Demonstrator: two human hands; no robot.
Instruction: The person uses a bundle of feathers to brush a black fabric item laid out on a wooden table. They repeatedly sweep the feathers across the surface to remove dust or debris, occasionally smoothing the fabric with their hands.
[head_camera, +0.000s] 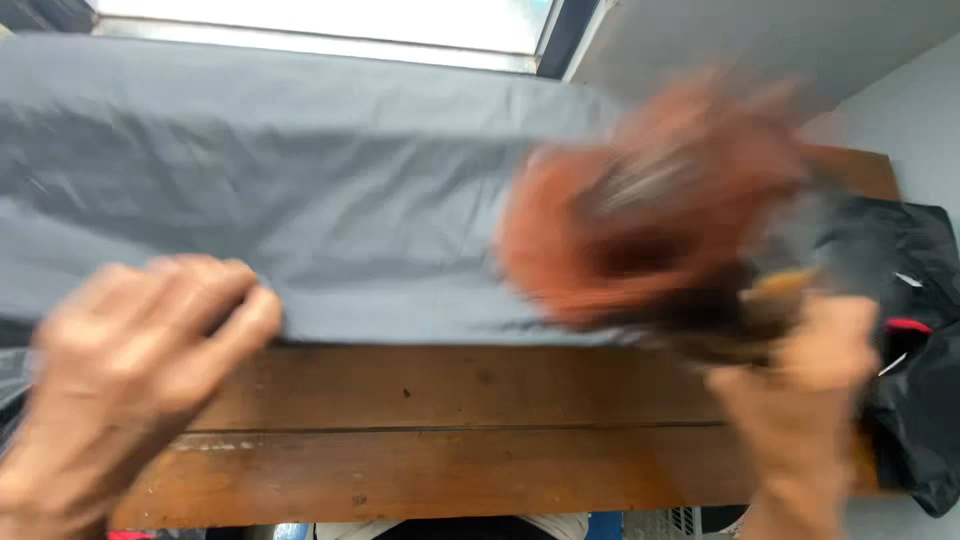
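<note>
At lower left, the left hand (130, 370) pinches the grey cloth (300, 200) flat on the table (450, 440), while the right hand (800, 380) grips a blurred reddish brush (650, 220) over it.

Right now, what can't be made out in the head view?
- Reddish-brown thing held up by the right hand: motion blur, kind unclear.
- Left hand: cut off by the bottom-left edge.
- Grey cloth: far edge leaves frame.
- Black cloth: cut by right edge.
</note>
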